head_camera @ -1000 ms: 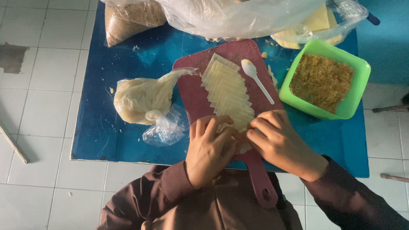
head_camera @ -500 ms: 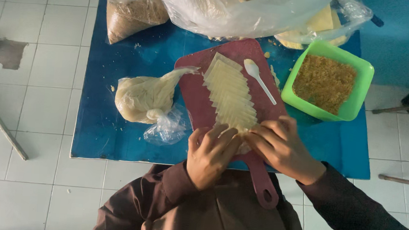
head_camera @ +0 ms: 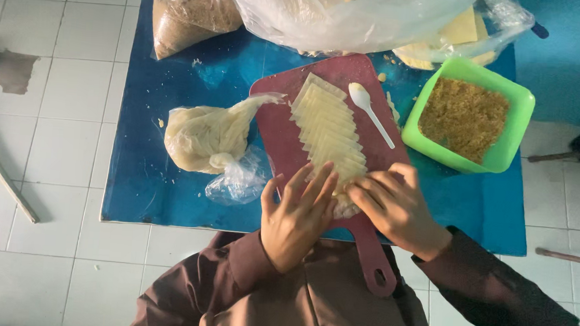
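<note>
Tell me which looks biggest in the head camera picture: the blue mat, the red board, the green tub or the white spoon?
Largest to smallest, as they look:
1. blue mat
2. red board
3. green tub
4. white spoon
All lie flat at about the same distance, so the order looks sure, though bags cover the mat's top edge.

A blue mat (head_camera: 165, 195) lies on white floor tiles (head_camera: 49, 98). On it sit a green square tub (head_camera: 509, 141) of brown crumbs, a tied clear bag of pale dough (head_camera: 203, 133), a bag of brown crumbs (head_camera: 191, 20), and a large clear plastic bag (head_camera: 341, 10) at the top.
</note>
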Tool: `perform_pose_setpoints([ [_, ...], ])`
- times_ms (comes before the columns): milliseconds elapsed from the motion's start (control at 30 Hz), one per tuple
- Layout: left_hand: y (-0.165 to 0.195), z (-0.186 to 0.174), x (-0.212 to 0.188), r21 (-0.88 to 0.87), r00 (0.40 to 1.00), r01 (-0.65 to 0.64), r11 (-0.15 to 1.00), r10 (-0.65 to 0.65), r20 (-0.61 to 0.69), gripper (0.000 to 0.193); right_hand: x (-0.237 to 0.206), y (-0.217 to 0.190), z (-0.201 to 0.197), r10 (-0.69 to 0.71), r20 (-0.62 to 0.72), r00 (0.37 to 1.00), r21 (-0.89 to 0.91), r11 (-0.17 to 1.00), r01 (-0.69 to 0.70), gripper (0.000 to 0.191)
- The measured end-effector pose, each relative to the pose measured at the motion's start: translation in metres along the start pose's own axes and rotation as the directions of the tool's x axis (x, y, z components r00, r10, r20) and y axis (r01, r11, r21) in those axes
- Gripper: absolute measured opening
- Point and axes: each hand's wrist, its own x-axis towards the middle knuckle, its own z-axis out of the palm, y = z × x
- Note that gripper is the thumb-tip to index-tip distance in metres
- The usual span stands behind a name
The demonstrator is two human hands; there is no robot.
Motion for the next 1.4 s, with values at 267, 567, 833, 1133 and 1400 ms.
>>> perform_pose_setpoints([
  [267, -0.008, -0.006, -0.01, -0.11, 1.0, -0.024, 0.994, 0.024, 0.005, 0.048, 0.007, -0.005, -0.005, 0.004, -0.06, 0.998, -0.113, 0.994, -0.01, 0.042],
  [567, -0.018, -0.01, -0.023, -0.222, 0.986, -0.136, 0.965, 0.154, 0.064, 0.054, 0.023, 0.0, 0.001, 0.003, -0.113, 0.994, -0.187, 0.982, -0.024, 0.033],
  [833, -0.018, -0.011, -0.018, -0.242, 0.985, -0.148, 0.959, 0.165, 0.052, 0.053, 0.055, 0.024, -0.047, 0.342, 0.041, 0.939, 0.349, 0.876, -0.334, 0.017],
  [1133, -0.016, -0.011, -0.01, -0.274, 0.99, -0.105, 0.956, 0.126, 0.06, 0.046, 0.087, 0.098, -0.107, 0.41, -0.094, 0.907, 0.383, 0.856, -0.347, 0.013],
  [1400, -0.015, -0.012, -0.007, -0.265, 0.998, -0.039, 0.963, 0.051, 0.039, 0.023, 0.029, 0.134, -0.057, 0.433, 0.052, 0.9, -0.132, 0.896, -0.423, 0.015],
])
